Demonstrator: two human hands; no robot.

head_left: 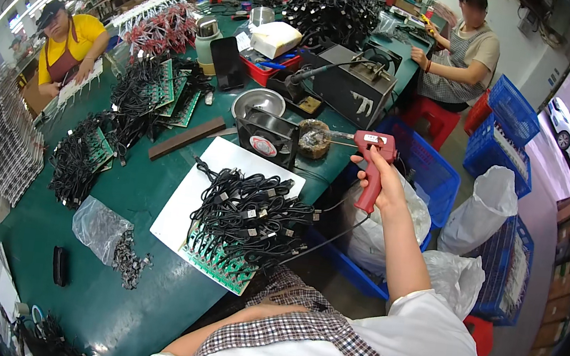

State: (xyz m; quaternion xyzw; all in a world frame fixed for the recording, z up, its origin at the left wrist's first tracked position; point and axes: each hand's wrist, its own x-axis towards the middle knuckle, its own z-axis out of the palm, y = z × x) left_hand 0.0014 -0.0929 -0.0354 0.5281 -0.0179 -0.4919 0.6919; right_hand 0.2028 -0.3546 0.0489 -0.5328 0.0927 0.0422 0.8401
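My right hand (384, 180) is wrapped round the grip of a red soldering gun (374, 159). Its thin tip points left and reaches a round brown lump (313, 141) at the table's edge; whether it touches cannot be made out. Nearest to me, a green circuit board panel (219, 264) lies on a white board (175, 217), mostly covered by bundled black cables (245, 209) with metal plugs. A small black fan (268, 140) stands just behind them. My left forearm crosses low in front of my body, but its hand is hidden.
More cabled boards (173, 95) and a dark bar (186, 138) lie on the green table (118, 188). A bag of small parts (102, 229) spills nearby. A metal bowl (259, 102) and grey soldering station (355, 79) stand farther back. Blue crates (444, 174) flank my right. Two people sit beyond.
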